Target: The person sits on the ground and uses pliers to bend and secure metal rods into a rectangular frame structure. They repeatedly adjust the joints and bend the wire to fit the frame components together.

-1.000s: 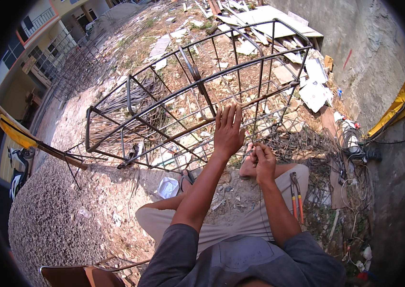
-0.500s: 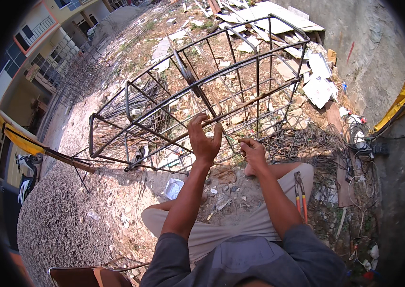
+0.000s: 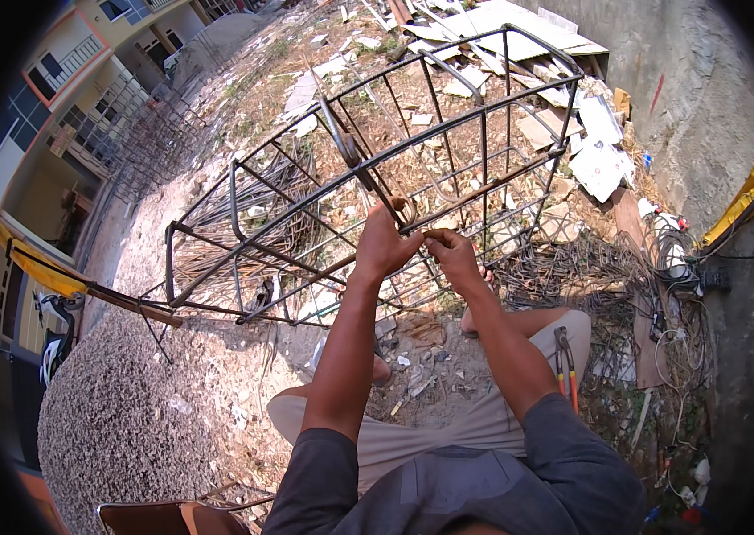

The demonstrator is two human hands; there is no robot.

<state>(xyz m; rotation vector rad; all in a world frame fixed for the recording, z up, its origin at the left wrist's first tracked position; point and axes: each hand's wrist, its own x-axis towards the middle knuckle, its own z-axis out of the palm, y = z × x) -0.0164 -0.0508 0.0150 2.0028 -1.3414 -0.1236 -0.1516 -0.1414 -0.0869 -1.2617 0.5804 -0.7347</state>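
Note:
A long cage of dark steel reinforcing bars [image 3: 422, 138] lies across in front of me, with bent rectangular hoops along it. My left hand [image 3: 384, 242] is at its near long bar, fingers curled round the bar where a bunched set of hoops [image 3: 346, 147] leans against the cage. Close beside it on the right, my right hand [image 3: 453, 256] has thumb and forefinger pinched together near the left thumb. What sits in that pinch is too small to make out. Cutting pincers [image 3: 566, 366] with red and yellow handles rest by my right thigh.
A gravel heap [image 3: 127, 419] rises at my left. Loose bars [image 3: 279, 201] lie beyond the cage, and tangled wire [image 3: 573, 254] spreads to the right. Broken white boards [image 3: 537, 31] lie far right by a concrete wall [image 3: 689, 80]. Yellow sheeting [image 3: 47, 267] hangs at left.
My left hand has gone from spread fingers to curled round the near bar. The right hand has moved up and left, close to the left hand.

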